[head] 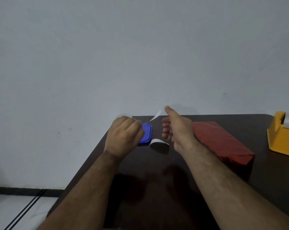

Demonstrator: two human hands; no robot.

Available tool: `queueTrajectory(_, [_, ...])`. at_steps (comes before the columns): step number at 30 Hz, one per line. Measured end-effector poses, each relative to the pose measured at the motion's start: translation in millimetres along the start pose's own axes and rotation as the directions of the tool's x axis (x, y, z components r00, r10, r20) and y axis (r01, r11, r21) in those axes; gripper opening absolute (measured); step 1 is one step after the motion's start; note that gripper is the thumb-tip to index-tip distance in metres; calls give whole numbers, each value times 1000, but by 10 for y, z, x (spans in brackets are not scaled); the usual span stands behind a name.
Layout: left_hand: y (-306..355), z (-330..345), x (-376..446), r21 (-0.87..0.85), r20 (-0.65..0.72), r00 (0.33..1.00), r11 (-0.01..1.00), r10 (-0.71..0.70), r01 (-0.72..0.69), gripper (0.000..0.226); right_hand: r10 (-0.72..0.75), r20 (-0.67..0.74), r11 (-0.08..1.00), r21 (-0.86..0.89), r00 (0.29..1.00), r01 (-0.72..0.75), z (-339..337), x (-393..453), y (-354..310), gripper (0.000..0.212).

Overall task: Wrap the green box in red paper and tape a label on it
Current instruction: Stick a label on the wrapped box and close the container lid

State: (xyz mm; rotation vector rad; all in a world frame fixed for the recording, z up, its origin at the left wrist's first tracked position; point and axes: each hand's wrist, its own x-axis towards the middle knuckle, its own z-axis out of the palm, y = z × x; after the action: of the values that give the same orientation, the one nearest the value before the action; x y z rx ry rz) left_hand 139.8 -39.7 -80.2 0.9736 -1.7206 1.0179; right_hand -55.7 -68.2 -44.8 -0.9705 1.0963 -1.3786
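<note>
Green box (221, 140) already covered in red paper, lying flat on the dark surface (157, 188), just right of the right hand. No green showing. Ends folded in and tucked. Looks stiff and flat, probably not heavy, with smooth paper that may slip a bit. Best held by the two long sides, not by the folded ends, so the paper does not tear or pop open.

Small white curled label (159, 145) on the surface, between the two hands, near the box but not touching it. Thin and light, easy to bend or blow away. Best picked up by one edge.

Thin clear strip of tape (156, 116) stretched between the hands, sticky and floppy, likely to curl onto itself. Right hand (178, 128) lifted, thumb up with the strip's far end at it, other fingers loosely curled, grip half closed. Left hand (125, 132) closed in a fist, grip pressed together on the strip's near end, over a blue flat lid-like thing (147, 132).

Yellow tape holder (283, 133) far right, well apart from the box.

Wrapping seems done; label not yet taped on.
</note>
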Motion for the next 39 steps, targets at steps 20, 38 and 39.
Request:
queueTrajectory(20, [61, -68, -52, -157, 129, 973, 964, -193, 212, 6, -355, -30, 909, -246, 934, 338, -345, -54, -244, 12])
queueTrajectory(38, [1022, 247, 1119, -427, 780, 336, -55, -528, 903, 17, -185, -19, 939, -299, 983, 171, -1186, 207, -931, 3])
queueTrajectory(39, [1055, 266, 1143, -414, 783, 324, -56, -531, 909, 14, -183, -15, 935, -310, 983, 170, -1230, 226, -944, 3])
